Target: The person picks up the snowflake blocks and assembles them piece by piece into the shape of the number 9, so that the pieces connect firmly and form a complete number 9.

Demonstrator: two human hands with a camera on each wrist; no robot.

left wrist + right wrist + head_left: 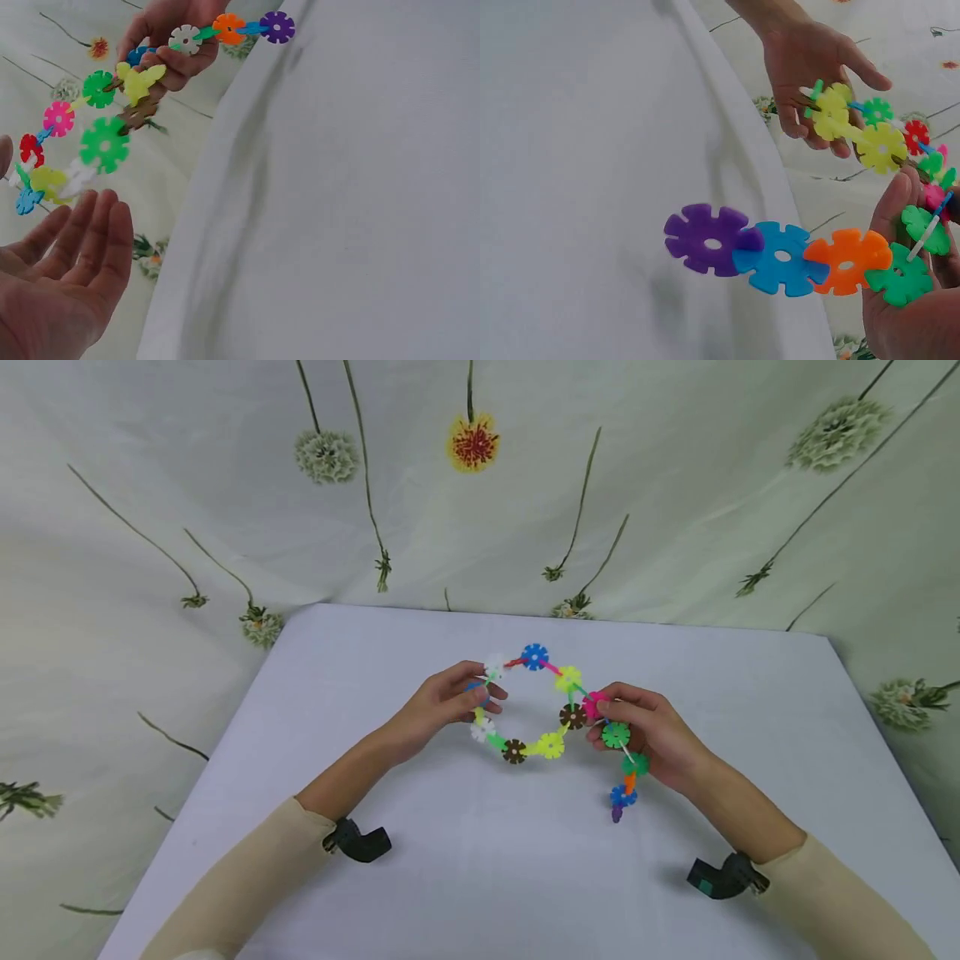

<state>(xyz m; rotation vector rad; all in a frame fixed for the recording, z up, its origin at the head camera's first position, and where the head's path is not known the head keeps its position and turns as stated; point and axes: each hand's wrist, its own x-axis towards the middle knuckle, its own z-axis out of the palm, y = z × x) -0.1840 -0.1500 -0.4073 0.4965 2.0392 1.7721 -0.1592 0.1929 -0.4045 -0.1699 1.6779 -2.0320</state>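
Observation:
A ring of colourful notched plastic snowflake discs, slotted edge to edge, is held up above the table between both hands. My right hand pinches it at a pink disc on the ring's right side. From there a short tail hangs down, with green, orange and blue discs and a purple disc at its end. My left hand is at the ring's left side by a blue disc. Its fingers are spread and fairly straight in the left wrist view, with the thumb apart.
The white-covered table spreads beneath the hands. Behind it hangs a pale cloth printed with dandelion-like flowers, which also shows at both sides. A small black camera is strapped to the left wrist, and another camera to the right.

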